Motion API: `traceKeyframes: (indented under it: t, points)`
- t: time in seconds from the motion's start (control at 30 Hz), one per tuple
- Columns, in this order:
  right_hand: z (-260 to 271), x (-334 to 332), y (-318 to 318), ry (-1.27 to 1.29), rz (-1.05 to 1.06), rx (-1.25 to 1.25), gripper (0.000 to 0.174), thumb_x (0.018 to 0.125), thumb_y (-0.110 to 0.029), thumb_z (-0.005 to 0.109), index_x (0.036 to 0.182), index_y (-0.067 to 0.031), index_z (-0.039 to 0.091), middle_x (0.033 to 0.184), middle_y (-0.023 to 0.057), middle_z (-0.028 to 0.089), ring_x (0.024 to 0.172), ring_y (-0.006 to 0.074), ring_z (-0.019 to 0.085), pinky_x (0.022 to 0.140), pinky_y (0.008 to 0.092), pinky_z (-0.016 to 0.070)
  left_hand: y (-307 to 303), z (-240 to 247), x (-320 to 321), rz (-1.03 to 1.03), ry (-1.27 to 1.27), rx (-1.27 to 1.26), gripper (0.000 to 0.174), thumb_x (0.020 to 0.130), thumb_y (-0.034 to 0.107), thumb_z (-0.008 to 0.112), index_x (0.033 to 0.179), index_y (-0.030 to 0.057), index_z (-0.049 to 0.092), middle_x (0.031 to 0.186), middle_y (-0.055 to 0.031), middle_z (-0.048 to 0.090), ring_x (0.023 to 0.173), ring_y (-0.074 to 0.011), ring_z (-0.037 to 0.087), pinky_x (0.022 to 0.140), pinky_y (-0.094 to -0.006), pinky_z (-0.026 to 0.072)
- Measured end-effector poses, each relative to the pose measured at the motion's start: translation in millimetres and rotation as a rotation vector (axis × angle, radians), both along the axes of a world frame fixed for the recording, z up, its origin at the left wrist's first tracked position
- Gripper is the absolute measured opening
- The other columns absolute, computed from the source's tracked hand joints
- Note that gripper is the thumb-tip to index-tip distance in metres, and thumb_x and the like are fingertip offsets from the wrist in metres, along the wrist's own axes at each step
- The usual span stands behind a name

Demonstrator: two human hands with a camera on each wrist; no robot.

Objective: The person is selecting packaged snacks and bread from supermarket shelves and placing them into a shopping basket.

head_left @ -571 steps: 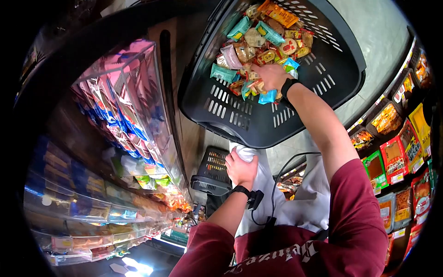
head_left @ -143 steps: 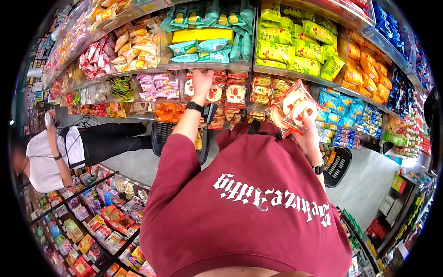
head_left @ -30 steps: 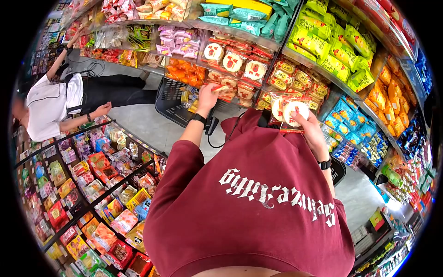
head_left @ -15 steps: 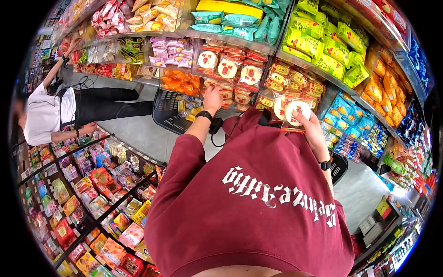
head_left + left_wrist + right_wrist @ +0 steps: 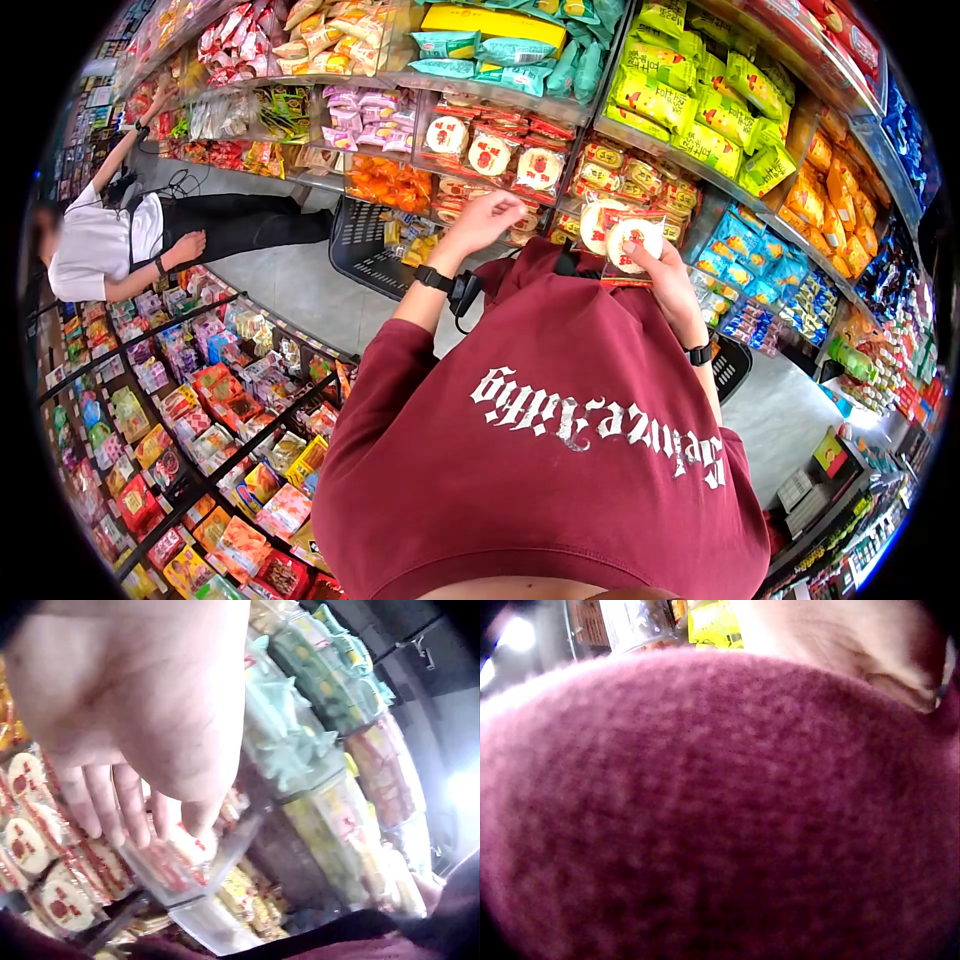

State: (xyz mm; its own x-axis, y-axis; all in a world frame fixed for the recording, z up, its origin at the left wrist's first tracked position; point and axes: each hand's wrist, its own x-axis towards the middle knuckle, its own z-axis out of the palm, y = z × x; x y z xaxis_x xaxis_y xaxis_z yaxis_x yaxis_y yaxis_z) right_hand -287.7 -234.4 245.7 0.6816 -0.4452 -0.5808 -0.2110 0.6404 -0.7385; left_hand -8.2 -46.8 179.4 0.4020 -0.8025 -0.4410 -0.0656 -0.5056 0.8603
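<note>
My left hand [image 5: 487, 220] hovers over the lower bin of round cracker packs, fingers extended toward the right hand and nothing visible in them. In the left wrist view, the fingers [image 5: 127, 802] point down in front of several clear packs of round white crackers [image 5: 66, 901] with red marks. My right hand [image 5: 668, 280] holds several wrapped round crackers [image 5: 636, 246] in front of the chest, thumb across the front pack. Sleeve cloth [image 5: 705, 795] fills most of the right wrist view, leaving only part of that hand showing at the top.
Snack bins line the shelf, with teal packs [image 5: 515, 50] above and yellow-green packs [image 5: 690, 100] to the right. A black basket [image 5: 365, 250] with some packs stands on the floor at left. Another person [image 5: 110, 240] stands at far left, near a lower display [image 5: 215, 450].
My left hand had a pack at the lower cracker bin a second ago; it has since let it go and moved right, toward the right hand. The right hand keeps its packs.
</note>
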Motion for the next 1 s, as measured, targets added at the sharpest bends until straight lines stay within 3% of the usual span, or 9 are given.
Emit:
traceKeyframes:
  t: [0.2, 0.23, 0.33, 0.4, 0.77, 0.8, 1.0]
  points:
    - [-2.8, -2.7, -3.5, 0.005, 0.053, -0.035, 0.036, 0.098, -0.015, 0.071, 0.129, 0.0008, 0.064, 0.118, 0.0052, 0.072, 0.103, 0.0108, 0.067, 0.094, 0.0273, 0.0517, -29.1, 46.8, -40.1, -0.274, 0.258, -0.100, 0.034, 0.103, 0.029, 0.067, 0.124, 0.0031, 0.064, 0.112, -0.0029, 0.070, 0.105, -0.0118, 0.065, 0.095, -0.0295, 0.0523]
    - [0.0, -2.2, -2.8, -0.001, 0.048, -0.035, 0.037, 0.098, -0.015, 0.072, 0.129, 0.0011, 0.064, 0.118, 0.0052, 0.072, 0.104, 0.0107, 0.066, 0.095, 0.0272, 0.0515, -31.7, 47.0, -49.0, -0.255, 0.378, -0.156, 0.031, 0.101, 0.024, 0.070, 0.121, 0.0029, 0.062, 0.112, -0.0030, 0.069, 0.105, -0.0109, 0.064, 0.094, -0.0293, 0.0522]
    - [-0.5, -6.1, -3.3, -0.005, 0.049, -0.027, 0.037, 0.098, -0.016, 0.072, 0.130, 0.0016, 0.063, 0.119, 0.0055, 0.072, 0.105, 0.0107, 0.066, 0.095, 0.0272, 0.0513, -36.4, 48.9, -65.0, -0.235, 0.345, -0.131, 0.028, 0.100, 0.019, 0.071, 0.119, 0.0034, 0.057, 0.112, -0.0045, 0.069, 0.105, -0.0107, 0.064, 0.092, -0.0294, 0.0522]
    - [-0.3, -7.8, -3.9, -0.006, 0.055, -0.022, 0.037, 0.098, -0.016, 0.071, 0.130, 0.0018, 0.063, 0.119, 0.0057, 0.072, 0.105, 0.0109, 0.066, 0.095, 0.0273, 0.0513, -36.3, 41.0, -70.5, -0.160, 0.327, -0.192, 0.028, 0.099, 0.018, 0.071, 0.115, 0.0035, 0.053, 0.105, -0.0076, 0.070, 0.098, -0.0117, 0.065, 0.083, -0.0305, 0.0517]
    - [-11.1, -13.0, -5.7, -0.044, 0.035, 0.021, 0.036, 0.100, -0.018, 0.070, 0.130, 0.0014, 0.064, 0.118, 0.0052, 0.073, 0.104, 0.0112, 0.067, 0.094, 0.0275, 0.0519, -27.5, 39.1, -58.7, 0.235, 0.356, -0.320, 0.022, 0.102, 0.009, 0.064, 0.120, 0.0039, 0.053, 0.109, -0.0061, 0.068, 0.097, -0.0101, 0.064, 0.082, -0.0274, 0.0514]
    - [-12.8, -13.4, -5.9, -0.045, 0.034, 0.023, 0.036, 0.100, -0.018, 0.070, 0.130, 0.0014, 0.064, 0.118, 0.0052, 0.073, 0.104, 0.0112, 0.067, 0.094, 0.0275, 0.0519, -26.0, 41.8, -56.4, 0.242, 0.271, -0.301, 0.025, 0.102, 0.011, 0.064, 0.123, 0.0033, 0.053, 0.110, -0.0066, 0.068, 0.096, -0.0092, 0.064, 0.080, -0.0268, 0.0518]
    - [-13.7, -14.2, -5.2, -0.037, 0.028, 0.012, 0.036, 0.100, -0.019, 0.069, 0.129, 0.0004, 0.066, 0.117, 0.0040, 0.073, 0.104, 0.0105, 0.066, 0.094, 0.0268, 0.0507, -15.4, 23.5, -34.2, 0.458, 0.305, -0.141, 0.035, 0.103, 0.017, 0.064, 0.131, 0.0005, 0.053, 0.116, -0.0102, 0.067, 0.095, -0.0137, 0.068, 0.080, -0.0267, 0.0536]
